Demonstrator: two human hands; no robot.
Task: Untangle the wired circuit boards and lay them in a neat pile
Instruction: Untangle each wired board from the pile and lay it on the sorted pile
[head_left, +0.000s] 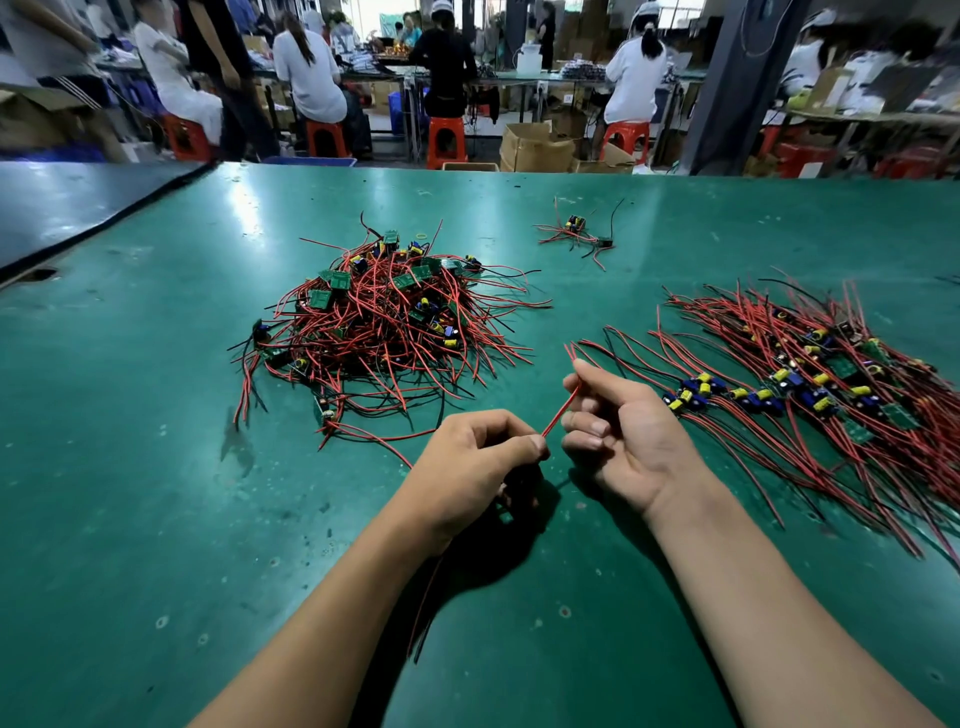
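Left hand (483, 457) and right hand (613, 421) each pinch one light, floppy red wire (558, 413), likely best gripped close to any snag, tangled heap (384, 312) at eleven o'clock.

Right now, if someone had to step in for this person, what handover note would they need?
Left hand grips the lower end of a red wire; more leads hang beneath it, and any board is hidden.
Right hand pinches the same wire higher up.
Done: a neat pile lies on the right of the table.
Left: the tangled heap at centre, plus a small cluster further back.
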